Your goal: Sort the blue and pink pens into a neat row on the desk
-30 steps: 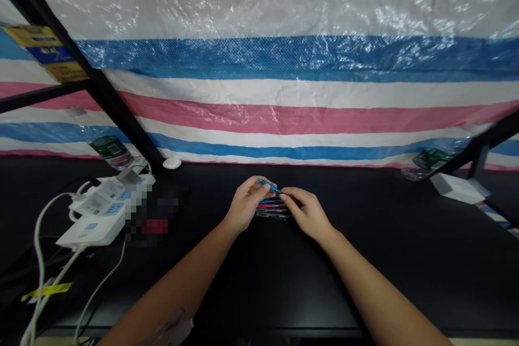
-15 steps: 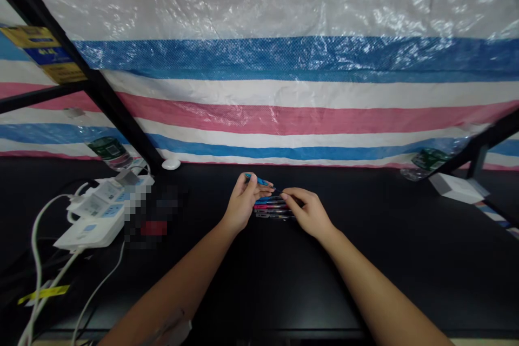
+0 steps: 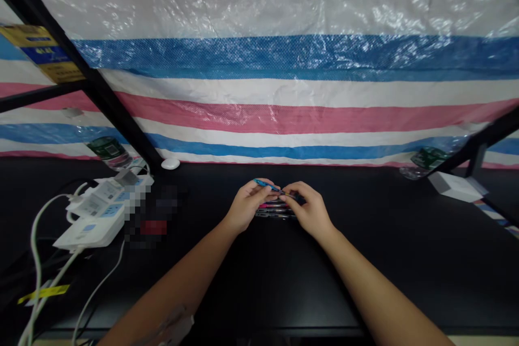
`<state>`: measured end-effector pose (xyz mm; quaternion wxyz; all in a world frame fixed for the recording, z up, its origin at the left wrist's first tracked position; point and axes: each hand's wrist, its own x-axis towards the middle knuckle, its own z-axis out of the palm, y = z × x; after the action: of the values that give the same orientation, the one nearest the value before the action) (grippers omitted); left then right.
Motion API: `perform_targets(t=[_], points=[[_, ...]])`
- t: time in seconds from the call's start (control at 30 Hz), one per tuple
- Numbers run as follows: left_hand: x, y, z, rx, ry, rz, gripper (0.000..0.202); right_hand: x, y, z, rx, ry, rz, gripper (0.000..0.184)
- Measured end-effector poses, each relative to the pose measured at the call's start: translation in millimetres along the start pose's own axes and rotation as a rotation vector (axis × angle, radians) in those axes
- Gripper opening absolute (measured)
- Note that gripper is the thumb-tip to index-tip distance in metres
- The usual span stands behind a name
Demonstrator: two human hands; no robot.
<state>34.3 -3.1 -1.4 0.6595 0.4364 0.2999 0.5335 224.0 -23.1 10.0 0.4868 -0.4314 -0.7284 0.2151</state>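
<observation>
Both hands hold a slim blue pen (image 3: pixel 265 184) between them, slanting down to the right above the table. Its blue end is pinched between the thumb and fingers of my left hand (image 3: pixel 246 207). My right hand (image 3: pixel 310 210) pinches the darker end, and its fingers partly cover it. Just below the hands, several pens (image 3: pixel 272 210) lie side by side on the black table (image 3: pixel 275 275), one with a pink part. The hands hide parts of these pens. Whether the held pen is in one piece or two joined parts is too small to tell.
On the left are a white power strip (image 3: pixel 91 230) with plugs and cables, a blurred-out dark patch (image 3: pixel 152 211) and a white mouse-like object (image 3: pixel 170 164). Plastic bottles (image 3: pixel 108 150) stand at both sides. A white box (image 3: pixel 456 186) is at right. Striped sheeting (image 3: pixel 292 119) hangs behind.
My left hand has turned and shifted slightly right, bringing the blue part down in line with the piece in my right hand. The right hand has barely moved.
</observation>
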Motion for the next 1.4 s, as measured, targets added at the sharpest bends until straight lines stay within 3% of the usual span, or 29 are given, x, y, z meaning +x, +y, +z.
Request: perform_targets(t=[0.2, 0.3, 0.77, 1.03, 1.27, 1.4], points=[[8, 3, -7.6, -0.187, 0.149, 0.109, 0.022, 5, 10, -10, -0.080, 0.159, 0.020, 0.008], [10, 3, -11.9, -0.212, 0.169, 0.120, 0.022, 6, 13, -11, -0.082, 0.181, 0.034, 0.008], [6, -2, -4.4, -0.128, 0.126, 0.073, 0.025, 3, 3, -4, -0.064, 0.086, 0.018, 0.009], [-2, -8, 1.3, 0.017, 0.026, 0.001, 0.024, -1, -4, 4, 0.004, 0.047, 0.005, 0.009], [-2, -9, -3.4, 0.096, 0.035, -0.015, 0.026, -2, -8, 3, 0.044, -0.087, 0.129, 0.032], [-2, -8, -2.8, 0.096, 0.029, -0.026, 0.025, -3, -8, 3, 0.167, -0.080, 0.208, 0.024]])
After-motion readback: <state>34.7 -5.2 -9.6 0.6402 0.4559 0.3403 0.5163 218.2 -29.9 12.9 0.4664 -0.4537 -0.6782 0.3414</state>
